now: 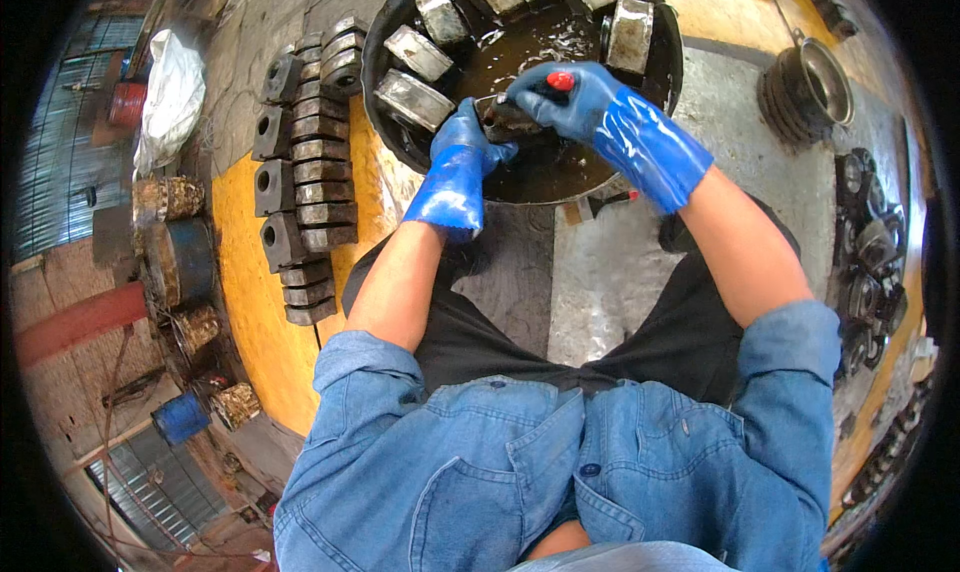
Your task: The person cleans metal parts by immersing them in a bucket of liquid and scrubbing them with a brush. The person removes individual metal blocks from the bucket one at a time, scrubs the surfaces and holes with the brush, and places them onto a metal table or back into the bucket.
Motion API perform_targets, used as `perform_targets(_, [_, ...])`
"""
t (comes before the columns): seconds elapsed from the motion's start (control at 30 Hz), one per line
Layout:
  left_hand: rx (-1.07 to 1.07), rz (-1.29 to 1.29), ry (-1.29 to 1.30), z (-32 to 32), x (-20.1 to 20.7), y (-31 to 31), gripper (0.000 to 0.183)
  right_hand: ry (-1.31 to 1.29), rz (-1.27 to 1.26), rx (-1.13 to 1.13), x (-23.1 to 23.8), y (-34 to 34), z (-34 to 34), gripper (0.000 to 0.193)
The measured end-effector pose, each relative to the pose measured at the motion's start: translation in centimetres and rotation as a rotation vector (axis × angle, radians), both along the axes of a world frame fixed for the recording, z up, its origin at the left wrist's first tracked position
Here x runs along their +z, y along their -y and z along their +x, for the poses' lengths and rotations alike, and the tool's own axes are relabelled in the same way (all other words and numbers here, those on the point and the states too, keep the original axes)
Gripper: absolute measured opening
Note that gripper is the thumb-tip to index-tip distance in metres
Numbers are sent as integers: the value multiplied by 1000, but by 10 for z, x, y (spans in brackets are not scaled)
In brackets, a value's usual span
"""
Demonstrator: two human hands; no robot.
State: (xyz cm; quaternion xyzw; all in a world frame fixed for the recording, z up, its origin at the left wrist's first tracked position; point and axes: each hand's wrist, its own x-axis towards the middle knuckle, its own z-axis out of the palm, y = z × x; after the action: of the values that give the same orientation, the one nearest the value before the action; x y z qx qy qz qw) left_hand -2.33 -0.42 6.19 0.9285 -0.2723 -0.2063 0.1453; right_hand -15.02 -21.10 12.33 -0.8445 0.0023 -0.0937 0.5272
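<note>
Both my hands wear blue rubber gloves and work over a round black basin (676, 67) of murky brown liquid. My left hand (463, 144) is closed around a dark, wet metal block (512, 128), which my fingers partly cover. In my right hand (572, 104) is a tool with a red handle (561, 81); its working end is by the block, and its exact kind is hard to make out. Several wet metal blocks (413, 100) line the inside of the basin, and another block (630, 36) leans at its right wall.
Rows of dark metal blocks (325, 162), some with round holes, stand left of the basin. Stacked metal rings (805, 87) sit at the right, with dark metal parts (868, 252) below. A white sack (172, 97) and rusty cans (168, 200) are at the far left.
</note>
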Motion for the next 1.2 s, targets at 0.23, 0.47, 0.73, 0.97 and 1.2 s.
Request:
perform_targets(0.23, [21,-7,-106,4,3,1,115,-5,177,-296,-8,5,11,25])
perform_targets(0.47, [38,-6,-76,10,-14,-3,117,-517,69,-413,10,13,21,43])
perform_targets(0.73, [36,-60,-131,-3,8,10,107,-523,55,-481,-1,14,15,49])
perform_targets(0.97, [52,14,-97,5,3,-4,102,-412,49,-579,25,41,3,43])
perform_targets(1.2, [-10,-17,-136,23,-23,8,107,-570,-255,-400,-122,84,9,45])
